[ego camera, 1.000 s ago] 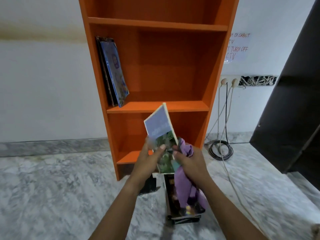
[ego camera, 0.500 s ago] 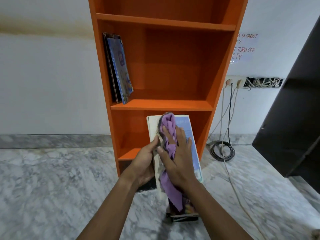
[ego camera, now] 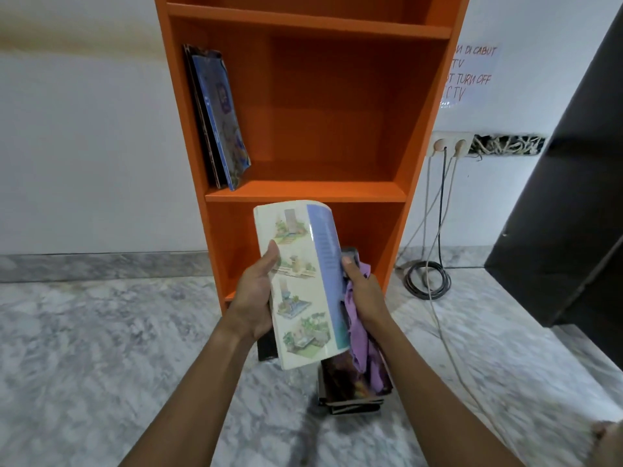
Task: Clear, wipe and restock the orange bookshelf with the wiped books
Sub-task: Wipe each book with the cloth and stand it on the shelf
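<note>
I've got the pale book [ego camera: 303, 284] dead centre of the frame, upright and tipped a little left, its cover of small garden drawings facing me with a blue band down its right side. My left hand [ego camera: 256, 298] is clamped on the book's left edge, thumb laid across the cover. My right hand [ego camera: 365, 298] pinches the right edge with the thumb while its fingers are curled round the purple cloth [ego camera: 362, 335], which hangs bunched beside the book and trails downward.

Just below, lower centre, a stack of books [ego camera: 350, 389] lies flat on the marble floor [ego camera: 101, 348], the tail of the cloth in front of it.

Behind the book stands the orange bookshelf [ego camera: 303, 193]. On its middle shelf, upper left of centre, a few thin books [ego camera: 220, 119] lean against the left wall.

Right of the shelf, a wall outlet [ego camera: 450, 144] with two plugs, and cables [ego camera: 428, 278] drop to a coil on the floor. A handwritten notice [ego camera: 472, 75] sits upper right, and a dark panel [ego camera: 573, 214] fills the right edge.
</note>
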Action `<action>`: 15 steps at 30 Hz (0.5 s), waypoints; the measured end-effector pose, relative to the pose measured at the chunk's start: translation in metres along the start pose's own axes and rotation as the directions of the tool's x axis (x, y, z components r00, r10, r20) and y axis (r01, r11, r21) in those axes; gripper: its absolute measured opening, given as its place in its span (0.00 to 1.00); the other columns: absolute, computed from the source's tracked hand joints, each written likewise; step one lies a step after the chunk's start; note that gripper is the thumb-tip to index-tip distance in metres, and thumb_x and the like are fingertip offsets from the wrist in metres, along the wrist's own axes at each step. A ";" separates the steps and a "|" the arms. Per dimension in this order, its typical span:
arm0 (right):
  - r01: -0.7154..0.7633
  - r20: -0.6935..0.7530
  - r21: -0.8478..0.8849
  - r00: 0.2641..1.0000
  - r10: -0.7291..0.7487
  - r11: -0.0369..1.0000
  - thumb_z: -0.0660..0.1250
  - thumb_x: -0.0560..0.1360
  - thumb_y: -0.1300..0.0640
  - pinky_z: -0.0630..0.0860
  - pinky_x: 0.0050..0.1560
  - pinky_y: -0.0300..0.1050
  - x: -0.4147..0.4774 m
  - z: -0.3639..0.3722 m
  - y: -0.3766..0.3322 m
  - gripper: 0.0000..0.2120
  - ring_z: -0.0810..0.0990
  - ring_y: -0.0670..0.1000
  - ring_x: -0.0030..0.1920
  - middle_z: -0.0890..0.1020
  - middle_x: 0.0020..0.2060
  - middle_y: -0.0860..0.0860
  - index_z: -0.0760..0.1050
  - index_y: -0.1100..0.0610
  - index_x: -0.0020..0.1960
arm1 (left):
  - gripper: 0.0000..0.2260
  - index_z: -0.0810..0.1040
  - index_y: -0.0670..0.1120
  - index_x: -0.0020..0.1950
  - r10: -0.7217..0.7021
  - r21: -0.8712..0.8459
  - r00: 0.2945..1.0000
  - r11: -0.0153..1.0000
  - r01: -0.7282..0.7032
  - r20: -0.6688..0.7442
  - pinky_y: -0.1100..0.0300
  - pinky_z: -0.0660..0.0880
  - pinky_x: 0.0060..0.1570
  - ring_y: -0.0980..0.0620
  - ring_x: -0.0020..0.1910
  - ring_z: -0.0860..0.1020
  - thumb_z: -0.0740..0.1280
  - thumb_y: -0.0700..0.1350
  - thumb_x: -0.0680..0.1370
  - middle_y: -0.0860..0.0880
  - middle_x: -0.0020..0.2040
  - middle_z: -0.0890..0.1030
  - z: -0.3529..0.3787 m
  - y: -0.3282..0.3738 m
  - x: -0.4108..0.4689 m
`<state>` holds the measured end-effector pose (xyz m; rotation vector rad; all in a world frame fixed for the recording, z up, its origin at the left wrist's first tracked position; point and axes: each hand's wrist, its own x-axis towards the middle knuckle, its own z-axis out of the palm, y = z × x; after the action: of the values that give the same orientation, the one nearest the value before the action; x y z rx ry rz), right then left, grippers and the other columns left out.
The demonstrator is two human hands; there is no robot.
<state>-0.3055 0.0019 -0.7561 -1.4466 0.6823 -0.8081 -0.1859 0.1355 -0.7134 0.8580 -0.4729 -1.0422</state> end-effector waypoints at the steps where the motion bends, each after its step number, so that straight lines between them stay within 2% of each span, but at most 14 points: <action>1: -0.034 0.035 0.037 0.999 0.033 0.999 0.60 0.85 0.53 0.80 0.44 0.37 -0.007 0.002 0.004 0.11 0.85 0.43 0.43 0.87 0.42 0.46 0.81 0.55 0.54 | 0.19 0.80 0.47 0.62 0.021 -0.015 0.999 1.000 -0.021 -0.032 0.41 0.77 0.56 0.42 0.53 0.85 0.54 0.55 0.85 0.43 0.56 0.86 -0.004 0.004 0.002; 2: -0.087 0.067 0.076 0.994 0.082 0.993 0.61 0.84 0.53 0.80 0.45 0.36 -0.011 0.003 0.010 0.10 0.86 0.42 0.43 0.88 0.42 0.44 0.81 0.55 0.54 | 0.20 0.80 0.46 0.64 0.042 -0.035 0.997 0.998 -0.044 -0.062 0.39 0.77 0.58 0.40 0.55 0.84 0.55 0.56 0.85 0.42 0.59 0.85 -0.008 0.009 0.004; 4: -0.228 0.139 0.188 0.969 0.204 0.955 0.67 0.80 0.52 0.81 0.52 0.42 -0.021 0.005 0.018 0.09 0.87 0.45 0.47 0.89 0.47 0.47 0.83 0.55 0.55 | 0.21 0.78 0.46 0.67 0.102 -0.053 0.988 0.993 -0.109 -0.119 0.37 0.77 0.59 0.39 0.57 0.83 0.56 0.57 0.84 0.41 0.61 0.84 -0.019 0.013 0.006; 5: -0.275 0.158 0.241 0.957 0.243 0.931 0.70 0.78 0.53 0.81 0.56 0.46 -0.024 0.004 0.019 0.10 0.87 0.48 0.48 0.88 0.49 0.50 0.83 0.56 0.56 | 0.21 0.79 0.46 0.65 0.134 -0.036 0.980 0.989 -0.140 -0.146 0.38 0.79 0.57 0.39 0.55 0.84 0.56 0.57 0.84 0.42 0.60 0.84 -0.023 0.015 0.007; 7: -0.277 0.154 0.282 0.958 0.241 0.919 0.71 0.77 0.60 0.83 0.58 0.51 -0.022 -0.002 0.019 0.08 0.88 0.52 0.48 0.88 0.49 0.55 0.84 0.59 0.54 | 0.18 0.80 0.47 0.62 0.172 0.038 0.958 0.985 -0.167 -0.229 0.41 0.81 0.52 0.41 0.51 0.86 0.56 0.55 0.85 0.44 0.56 0.86 -0.032 0.011 0.009; 9: -0.144 0.113 0.228 0.986 0.121 0.963 0.70 0.77 0.65 0.84 0.54 0.51 -0.018 -0.006 0.012 0.09 0.88 0.54 0.48 0.88 0.48 0.55 0.85 0.54 0.50 | 0.15 0.81 0.49 0.61 0.211 0.210 0.902 0.968 -0.139 -0.377 0.42 0.82 0.52 0.42 0.52 0.86 0.61 0.55 0.84 0.46 0.54 0.87 -0.043 0.001 0.017; 11: 0.044 0.058 0.063 0.997 -0.048 0.997 0.71 0.77 0.66 0.84 0.50 0.51 -0.014 -0.005 0.007 0.13 0.86 0.51 0.47 0.88 0.46 0.50 0.85 0.49 0.46 | 0.15 0.79 0.54 0.60 0.223 0.391 0.846 0.920 -0.019 -0.485 0.41 0.81 0.53 0.43 0.53 0.85 0.66 0.60 0.78 0.48 0.56 0.86 -0.051 -0.013 0.023; 12: 0.118 0.016 -0.042 0.993 -0.117 0.992 0.72 0.77 0.66 0.83 0.46 0.48 -0.013 -0.003 0.007 0.12 0.85 0.49 0.45 0.87 0.43 0.47 0.84 0.49 0.46 | 0.18 0.77 0.54 0.62 0.218 0.438 0.840 0.899 0.026 -0.496 0.44 0.81 0.52 0.45 0.53 0.84 0.67 0.62 0.77 0.49 0.57 0.85 -0.051 -0.020 0.025; 14: 0.245 -0.035 -0.284 0.964 -0.265 0.927 0.72 0.74 0.64 0.77 0.40 0.43 -0.014 0.005 0.011 0.10 0.81 0.46 0.40 0.84 0.38 0.46 0.84 0.49 0.47 | 0.21 0.74 0.51 0.66 0.163 0.404 0.909 0.915 0.006 -0.383 0.54 0.81 0.46 0.51 0.52 0.84 0.68 0.61 0.78 0.49 0.57 0.83 -0.034 -0.029 0.029; 15: 0.309 -0.012 -0.396 0.940 -0.341 0.865 0.71 0.72 0.65 0.74 0.39 0.43 -0.018 0.012 0.014 0.10 0.79 0.45 0.39 0.82 0.37 0.46 0.82 0.49 0.46 | 0.24 0.73 0.50 0.68 0.104 0.345 0.952 0.939 0.002 -0.287 0.54 0.82 0.45 0.49 0.53 0.84 0.69 0.61 0.77 0.47 0.58 0.83 -0.025 -0.032 0.031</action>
<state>-0.3052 0.0224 -0.7710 -1.9358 0.6964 -1.0389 -0.1717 0.1103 -0.7557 1.2873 -0.4191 -0.7701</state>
